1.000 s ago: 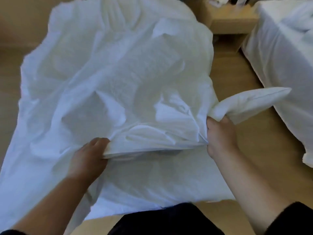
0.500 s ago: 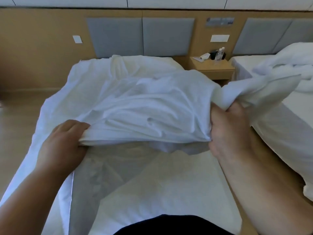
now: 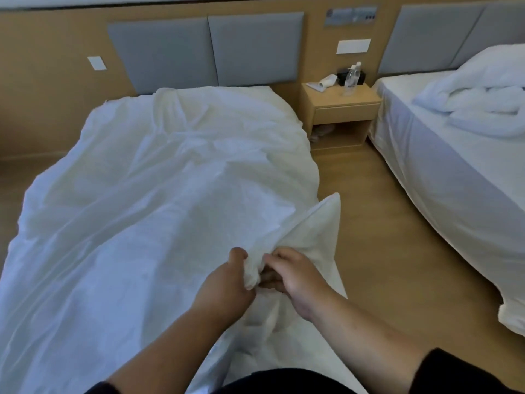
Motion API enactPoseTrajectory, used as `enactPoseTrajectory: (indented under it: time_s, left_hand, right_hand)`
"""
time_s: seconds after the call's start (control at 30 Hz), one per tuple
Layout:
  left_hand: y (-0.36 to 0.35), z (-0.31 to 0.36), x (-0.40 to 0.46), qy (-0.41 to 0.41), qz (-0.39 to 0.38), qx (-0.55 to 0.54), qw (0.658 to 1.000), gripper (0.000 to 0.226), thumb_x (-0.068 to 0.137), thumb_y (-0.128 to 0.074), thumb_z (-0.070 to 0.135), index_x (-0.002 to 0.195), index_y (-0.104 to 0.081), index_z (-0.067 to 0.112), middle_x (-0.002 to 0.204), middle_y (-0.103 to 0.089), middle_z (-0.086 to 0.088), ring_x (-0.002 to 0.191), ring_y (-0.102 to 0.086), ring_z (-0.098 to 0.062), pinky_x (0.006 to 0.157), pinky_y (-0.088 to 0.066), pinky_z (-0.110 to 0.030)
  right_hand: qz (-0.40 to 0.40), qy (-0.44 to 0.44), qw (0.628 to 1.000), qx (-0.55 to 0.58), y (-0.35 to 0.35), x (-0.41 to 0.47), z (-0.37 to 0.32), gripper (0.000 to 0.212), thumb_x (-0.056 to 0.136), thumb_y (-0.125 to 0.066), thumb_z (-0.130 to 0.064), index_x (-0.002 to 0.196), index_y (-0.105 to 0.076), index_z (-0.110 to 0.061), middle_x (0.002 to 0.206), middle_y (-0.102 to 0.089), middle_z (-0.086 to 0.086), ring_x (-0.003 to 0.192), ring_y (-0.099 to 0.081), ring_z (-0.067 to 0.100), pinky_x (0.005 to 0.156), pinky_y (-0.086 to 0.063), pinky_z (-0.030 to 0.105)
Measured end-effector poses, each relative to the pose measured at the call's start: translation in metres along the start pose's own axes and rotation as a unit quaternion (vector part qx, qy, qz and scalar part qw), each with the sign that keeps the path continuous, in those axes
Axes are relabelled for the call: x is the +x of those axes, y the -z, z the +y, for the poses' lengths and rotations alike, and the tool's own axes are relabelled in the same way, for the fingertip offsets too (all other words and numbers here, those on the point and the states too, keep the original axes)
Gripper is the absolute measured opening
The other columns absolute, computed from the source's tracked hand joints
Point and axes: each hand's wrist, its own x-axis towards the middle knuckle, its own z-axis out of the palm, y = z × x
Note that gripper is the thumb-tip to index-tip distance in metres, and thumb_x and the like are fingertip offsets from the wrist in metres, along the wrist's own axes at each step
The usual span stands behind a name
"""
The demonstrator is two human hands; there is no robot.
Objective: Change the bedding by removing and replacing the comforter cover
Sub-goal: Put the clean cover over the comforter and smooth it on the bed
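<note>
- The bed (image 3: pixel 85 322) fills the left and centre, running from 6 o'clock up toward the grey headboard (image 3: pixel 204 49) at 12 o'clock.
- The comforter cover (image 3: pixel 159 200) lies spread over nearly the whole bed, white and wrinkled, its near right corner (image 3: pixel 321 223) bunched and standing up at about 4 o'clock from the cover's middle.
- A second bed (image 3: pixel 454 177) stands at 3 o'clock, well apart across the wooden floor, with heaped white bedding (image 3: pixel 483 92) on it.
- A nightstand (image 3: pixel 341 109) sits between the two beds at about 1 o'clock, with a clear bottle (image 3: pixel 351 78) on top.
- The left hand (image 3: pixel 227 282) grips the gathered fabric just below that raised corner, thumb and fingers curled into it.
- The right hand (image 3: pixel 292 277) pinches the same bunch from the other side, fingers curled, almost touching the left.
- Likely risk: both hands hold one small wad, so a hard tug could drag the whole cover off toward 5 o'clock instead of freeing or seating the corner.
- The thin cloth may also slip from a shallow pinch, letting the corner collapse and twist.
</note>
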Motion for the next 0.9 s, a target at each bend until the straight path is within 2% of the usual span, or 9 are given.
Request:
enactPoseTrajectory:
  time_s: [0.07,0.13,0.23,0.4,0.53,0.63,0.73,0.83,0.9]
  left_hand:
    - [-0.006,-0.024,0.009,0.064,0.000,0.002,0.998,0.044,0.080,-0.061,0.024,0.116,-0.038,0.031,0.076,-0.048,0.011,0.070,-0.050,-0.018,0.060,-0.039,-0.030]
    - [-0.003,-0.051,0.013,0.116,0.019,0.012,0.993,0.040,0.080,-0.061,0.025,0.112,-0.040,0.035,0.078,-0.048,0.010,0.071,-0.049,-0.018,0.062,-0.039,-0.030]
    - [0.015,-0.095,0.014,0.171,0.087,0.036,0.981,0.031,0.083,-0.060,0.018,0.104,-0.045,0.034,0.082,-0.054,0.004,0.072,-0.047,-0.022,0.063,-0.038,-0.033]
    - [0.074,-0.167,0.014,0.246,0.257,0.022,0.934,0.024,0.068,-0.048,0.022,0.091,-0.051,0.028,0.081,-0.054,-0.003,0.074,-0.047,-0.026,0.065,-0.039,-0.037]
    - [0.104,-0.214,0.006,0.339,0.298,0.053,0.891,0.025,0.060,-0.040,0.023,0.081,-0.050,0.034,0.068,-0.053,0.001,0.059,-0.049,-0.031,0.053,-0.041,-0.033]
    - [0.106,-0.247,0.000,0.416,0.261,0.031,0.870,0.031,0.057,-0.043,0.019,0.082,-0.058,0.029,0.070,-0.060,-0.006,0.060,-0.058,-0.033,0.053,-0.053,-0.040]
    - [0.100,-0.276,-0.007,0.428,0.231,0.051,0.872,0.037,0.052,-0.041,0.020,0.083,-0.059,0.028,0.069,-0.057,0.002,0.062,-0.052,-0.027,0.058,-0.047,-0.037]
    - [0.101,-0.305,-0.008,0.435,0.215,0.044,0.873,0.041,0.050,-0.041,0.019,0.085,-0.060,0.027,0.070,-0.057,0.003,0.061,-0.051,-0.020,0.051,-0.039,-0.029]
    - [0.107,-0.322,-0.002,0.442,0.196,0.039,0.874,0.039,0.051,-0.044,0.020,0.085,-0.061,0.026,0.072,-0.060,0.000,0.063,-0.054,-0.023,0.054,-0.042,-0.032]
  right_hand:
    - [0.011,0.008,0.999,-0.037,0.044,0.015,0.018,0.019,0.089,-0.065,-0.032,0.080,-0.074,-0.018,0.088,-0.075,0.010,0.083,-0.072,0.021,0.075,-0.056,0.034]
    - [0.128,-0.003,0.990,-0.056,0.089,0.035,0.041,0.011,0.086,-0.068,-0.032,0.079,-0.070,-0.023,0.085,-0.073,0.003,0.083,-0.069,0.019,0.074,-0.051,0.032]
    - [0.241,-0.075,0.964,-0.079,0.142,0.069,0.084,0.021,0.087,-0.075,-0.025,0.102,-0.061,-0.020,0.103,-0.066,0.004,0.098,-0.063,0.027,0.081,-0.047,0.036]
    - [0.062,-0.243,0.957,-0.147,0.145,0.093,0.140,0.092,0.080,-0.080,-0.049,0.153,-0.026,-0.033,0.150,-0.039,0.012,0.132,-0.046,0.031,0.096,-0.039,0.043]
    - [-0.052,-0.308,0.944,-0.111,0.095,0.108,0.155,0.105,0.075,-0.078,-0.061,0.154,-0.011,-0.049,0.160,-0.031,0.004,0.140,-0.039,0.034,0.104,-0.039,0.054]
    - [-0.085,-0.309,0.945,-0.062,0.050,0.130,0.154,0.101,0.075,-0.077,-0.062,0.152,-0.012,-0.054,0.155,-0.040,0.004,0.134,-0.045,0.035,0.104,-0.040,0.056]
    - [-0.092,-0.280,0.954,-0.061,0.008,0.151,0.148,0.094,0.062,-0.076,-0.063,0.142,-0.026,-0.057,0.132,-0.059,-0.005,0.115,-0.057,0.024,0.091,-0.047,0.047]
    - [-0.056,-0.195,0.978,-0.051,-0.024,0.167,0.147,0.046,0.071,-0.068,-0.041,0.115,-0.058,-0.039,0.096,-0.070,-0.011,0.085,-0.065,0.011,0.066,-0.051,0.025]
    - [-0.029,-0.133,0.988,-0.067,-0.048,0.177,0.140,0.014,0.082,-0.055,-0.017,0.079,-0.066,-0.025,0.073,-0.068,-0.009,0.067,-0.060,0.008,0.056,-0.047,0.021]
